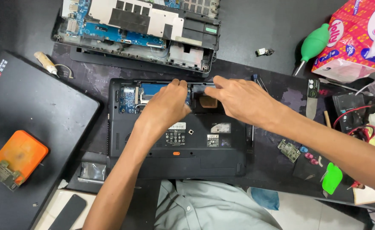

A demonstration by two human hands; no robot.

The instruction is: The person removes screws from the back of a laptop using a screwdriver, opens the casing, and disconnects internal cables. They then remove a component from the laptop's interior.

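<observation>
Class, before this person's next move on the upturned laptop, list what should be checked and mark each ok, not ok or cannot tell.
1. Both hands at the open bay: left hand and right hand ok.
2. Laptop lying flat on the mat: ok.
3. Bay cover removed, blue board exposed: ok.
4. Part under the fingertips seated or loose: cannot tell.
5. Loose small circuit board kept away from the laptop: ok.
6. Power disconnected: cannot tell.
</observation>
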